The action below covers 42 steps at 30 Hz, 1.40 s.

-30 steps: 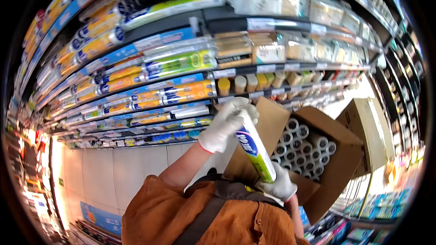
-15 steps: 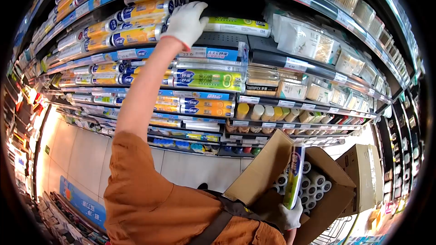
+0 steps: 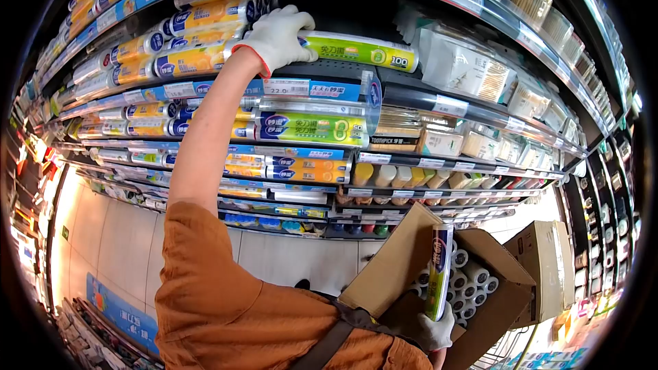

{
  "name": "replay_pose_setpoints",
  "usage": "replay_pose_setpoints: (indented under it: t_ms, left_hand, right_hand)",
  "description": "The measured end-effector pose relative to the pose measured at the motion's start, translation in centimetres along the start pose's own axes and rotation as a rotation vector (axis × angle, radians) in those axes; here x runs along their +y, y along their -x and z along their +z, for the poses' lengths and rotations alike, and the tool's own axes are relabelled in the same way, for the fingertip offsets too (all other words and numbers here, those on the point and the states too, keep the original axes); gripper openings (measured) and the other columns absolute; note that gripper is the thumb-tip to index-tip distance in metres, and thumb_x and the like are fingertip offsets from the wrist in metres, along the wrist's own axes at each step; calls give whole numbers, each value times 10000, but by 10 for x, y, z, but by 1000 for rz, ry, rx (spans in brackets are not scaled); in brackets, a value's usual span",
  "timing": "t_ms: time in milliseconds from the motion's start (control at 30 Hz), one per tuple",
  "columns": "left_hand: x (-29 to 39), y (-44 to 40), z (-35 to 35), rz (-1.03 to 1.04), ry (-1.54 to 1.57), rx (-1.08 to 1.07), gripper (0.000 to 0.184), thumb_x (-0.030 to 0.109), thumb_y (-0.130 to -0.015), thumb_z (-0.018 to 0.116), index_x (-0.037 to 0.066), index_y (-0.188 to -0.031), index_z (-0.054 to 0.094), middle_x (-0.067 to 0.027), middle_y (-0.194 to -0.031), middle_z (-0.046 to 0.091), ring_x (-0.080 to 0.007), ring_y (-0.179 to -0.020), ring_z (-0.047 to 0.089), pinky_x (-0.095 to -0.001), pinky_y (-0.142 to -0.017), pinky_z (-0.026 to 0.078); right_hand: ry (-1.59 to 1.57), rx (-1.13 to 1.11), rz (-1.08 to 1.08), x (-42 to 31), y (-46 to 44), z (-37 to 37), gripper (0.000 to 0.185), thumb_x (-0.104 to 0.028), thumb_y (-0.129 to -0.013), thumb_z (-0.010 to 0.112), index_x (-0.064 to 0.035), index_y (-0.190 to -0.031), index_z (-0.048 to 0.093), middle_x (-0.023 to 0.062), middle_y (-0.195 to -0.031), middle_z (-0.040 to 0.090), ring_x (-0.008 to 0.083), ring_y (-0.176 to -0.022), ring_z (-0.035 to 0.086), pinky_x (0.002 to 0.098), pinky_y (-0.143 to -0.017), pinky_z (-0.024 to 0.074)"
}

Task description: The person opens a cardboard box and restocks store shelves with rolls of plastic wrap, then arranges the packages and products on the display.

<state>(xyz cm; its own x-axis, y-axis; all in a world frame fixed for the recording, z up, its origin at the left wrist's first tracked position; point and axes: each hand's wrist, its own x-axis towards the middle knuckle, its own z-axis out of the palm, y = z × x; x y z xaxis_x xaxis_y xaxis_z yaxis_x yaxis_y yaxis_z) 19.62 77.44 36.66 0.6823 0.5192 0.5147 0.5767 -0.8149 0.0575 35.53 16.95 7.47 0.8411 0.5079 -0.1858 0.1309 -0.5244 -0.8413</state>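
My left hand point(image 3: 279, 38), in a white glove, reaches onto an upper shelf with its fingers wrapped round the left end of a green and white roll point(image 3: 370, 51). Orange rolls point(image 3: 188, 63) are stacked just left of it. Down at the lower right, my right hand point(image 3: 439, 327), also gloved, grips the bottom end of another green roll point(image 3: 439, 270), which stands nearly upright in front of an open cardboard box point(image 3: 495, 301). Many white-ended rolls point(image 3: 473, 288) fill that box.
Packs of toothpicks and cotton swabs point(image 3: 466, 68) occupy the shelves at the right. A second cardboard box point(image 3: 545, 267) stands beyond the open one, above a wire cart. Shelf edges with price labels point(image 3: 288, 87) run across the view. Tiled floor point(image 3: 274, 257) shows below.
My left hand first left the roll that my right hand holds and rose to the shelf. Since then the shelf roll has turned and shifted forward, with my left hand round its end.
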Motion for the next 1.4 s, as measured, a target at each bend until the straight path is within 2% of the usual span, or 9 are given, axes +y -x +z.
replay_pose_setpoints:
  t_ms: [233,500,667,767,833,867,1100,1200,1400]
  left_hand:
    - [-4,0,5,38,24,54,497,340,-727,817,82,-1120,657,-101,-1081,593,-293,-1068,603,-376,-945,489]
    - [2,-10,6,44,63,-103,528,280,-768,766,100,-1243,620,-142,-1212,662,-330,-1117,638,-395,-962,503]
    - [2,-15,15,20,48,83,538,234,-746,794,80,-1228,611,-158,-1168,659,-337,-1108,633,-399,-961,501]
    - [-3,-21,28,91,63,378,580,250,-723,827,41,-1212,595,-192,-1176,637,-371,-1103,620,-412,-958,498]
    - [11,-21,18,11,116,347,567,209,-731,821,25,-1211,580,-188,-1156,628,-376,-1089,616,-418,-953,496]
    - [15,-17,15,23,126,368,556,200,-734,817,25,-1205,579,-188,-1162,622,-376,-1095,609,-420,-953,492]
    - [33,-1,5,354,-49,574,586,154,-700,823,79,-1221,567,-138,-1210,602,-345,-1132,571,-460,-995,441]
    - [52,0,-6,381,-64,561,610,159,-681,833,124,-1244,602,-108,-1214,618,-347,-1086,600,-453,-934,490]
    - [143,-25,-28,392,-124,301,589,263,-835,739,102,-1361,527,-151,-1185,621,-354,-1033,631,-449,-872,525]
  right_hand:
    - [-10,9,-2,4,-2,1,619,-167,-666,821,47,-1200,593,118,-964,701,178,-857,665,331,-817,543]
    - [109,15,-60,-5,0,-2,594,-196,-681,813,30,-1187,600,146,-957,705,211,-869,671,345,-832,530]
    - [62,44,-36,-19,7,-1,581,-205,-686,819,26,-1172,600,151,-943,708,214,-858,674,349,-829,531]
    - [-21,8,-55,3,-1,1,571,-157,-695,815,22,-1194,604,130,-1004,714,190,-927,676,335,-859,530]
    - [-93,10,-61,0,-1,2,570,-131,-692,815,28,-1196,603,121,-1006,713,187,-938,674,331,-866,530]
    - [-41,22,-80,-12,3,1,561,-133,-687,795,19,-1187,592,64,-968,674,155,-867,630,318,-812,518]
    - [30,18,-81,-13,5,-4,581,-208,-700,811,38,-1179,592,155,-940,704,214,-860,671,346,-818,532]
    - [77,17,-52,-7,4,-4,619,-254,-692,829,38,-1184,594,194,-978,714,252,-898,697,358,-828,537]
    - [69,5,-54,-6,3,-7,645,-301,-687,839,24,-1193,606,203,-1018,717,298,-928,707,384,-841,544]
